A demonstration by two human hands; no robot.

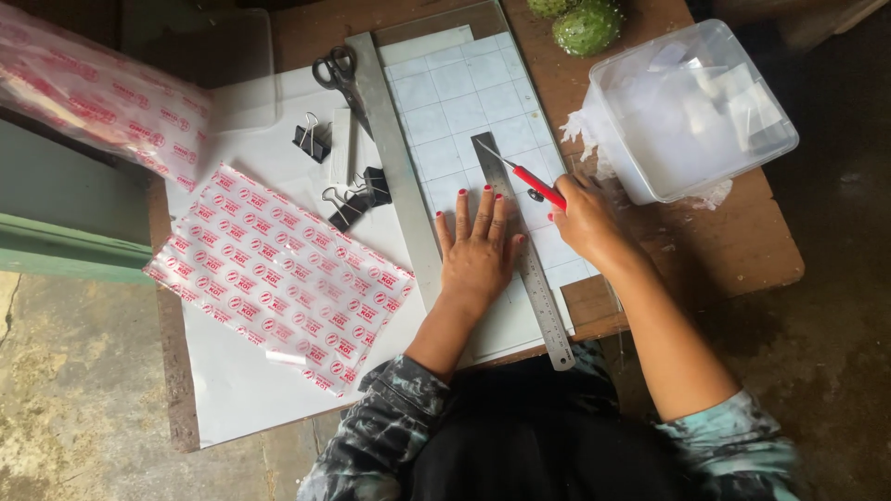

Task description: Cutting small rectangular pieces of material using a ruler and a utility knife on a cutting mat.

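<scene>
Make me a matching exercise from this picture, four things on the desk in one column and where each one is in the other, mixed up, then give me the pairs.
Things:
1. Ruler
2. Knife
3. Scissors
4. Tub

Places:
A. At the far end of the desk, lying beside the long metal bar
B. Pressed flat under the left hand
C. On the desk's right end, beyond the right hand
D. In the right hand, tip against the ruler's edge

Pairs: 1-B, 2-D, 3-A, 4-C

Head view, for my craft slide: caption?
Left hand pins a steel ruler while right hand draws a red knife along it.
</scene>
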